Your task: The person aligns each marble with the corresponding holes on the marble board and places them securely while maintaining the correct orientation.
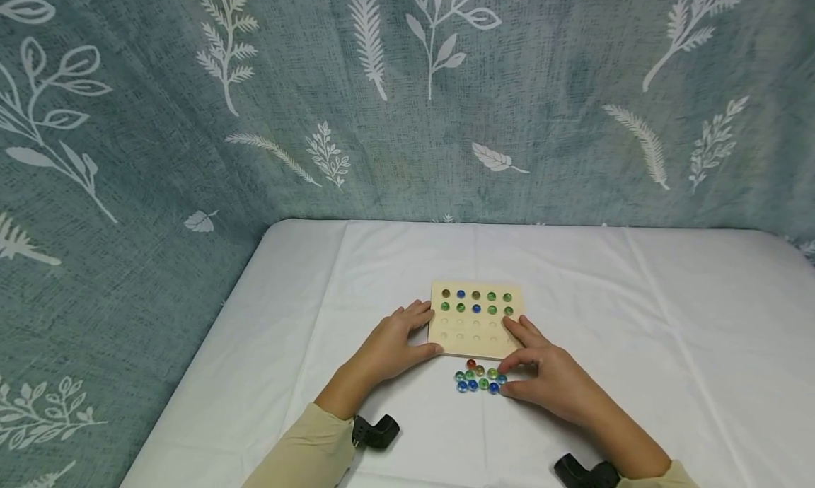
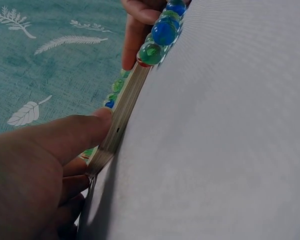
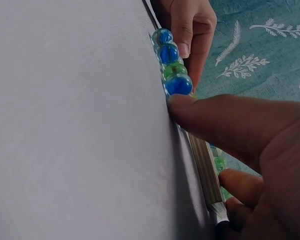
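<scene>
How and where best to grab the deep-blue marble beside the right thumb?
Likely pinch the deep-blue marble across its round middle with the right hand, coming from the near right; neighbouring marbles crowd its left and far sides, while its near side faces bare white cloth.

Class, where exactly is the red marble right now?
In the head view, the red marble lies just off the near edge of the wooden board, left of the right hand, at the far side of the loose marbles, beside an amber marble.
</scene>
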The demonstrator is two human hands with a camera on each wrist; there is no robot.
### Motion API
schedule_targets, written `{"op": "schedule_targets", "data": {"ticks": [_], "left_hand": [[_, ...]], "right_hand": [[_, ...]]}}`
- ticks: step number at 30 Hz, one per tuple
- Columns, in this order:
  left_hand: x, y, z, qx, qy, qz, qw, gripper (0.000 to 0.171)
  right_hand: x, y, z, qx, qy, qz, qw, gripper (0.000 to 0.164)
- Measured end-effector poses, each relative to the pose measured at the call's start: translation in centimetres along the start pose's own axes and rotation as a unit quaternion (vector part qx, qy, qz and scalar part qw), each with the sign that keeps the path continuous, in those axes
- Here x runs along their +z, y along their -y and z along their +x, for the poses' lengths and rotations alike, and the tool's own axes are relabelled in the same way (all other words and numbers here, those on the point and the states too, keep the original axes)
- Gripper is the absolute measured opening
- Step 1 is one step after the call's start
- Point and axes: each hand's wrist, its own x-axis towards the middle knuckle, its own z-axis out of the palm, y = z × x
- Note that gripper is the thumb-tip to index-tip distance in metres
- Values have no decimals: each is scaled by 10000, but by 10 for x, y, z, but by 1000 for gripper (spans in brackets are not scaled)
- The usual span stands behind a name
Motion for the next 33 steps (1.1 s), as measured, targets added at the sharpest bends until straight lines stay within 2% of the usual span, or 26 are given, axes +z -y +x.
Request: {"op": "schedule_targets", "data": {"ticks": [14,20,25,33], "left_hand": [[-1,-2,-2,-69,-1,-50,10000,70],[-1,-2,-1,-38,-28,-28,10000,70],[-1,-3,-1,-39,-26,-42,10000,70],[-1,-3,-3,-82,-31,-39,10000,70]], "right_hand": [[1,-3,1,-67,-161,-243,9996,16],[-4,-3,2,2,-396,-124,9991,13],[-14,-6,7,194,-715,-89,9972,14],[-29,-12,21,681,-1220,154,9901,30]]}}
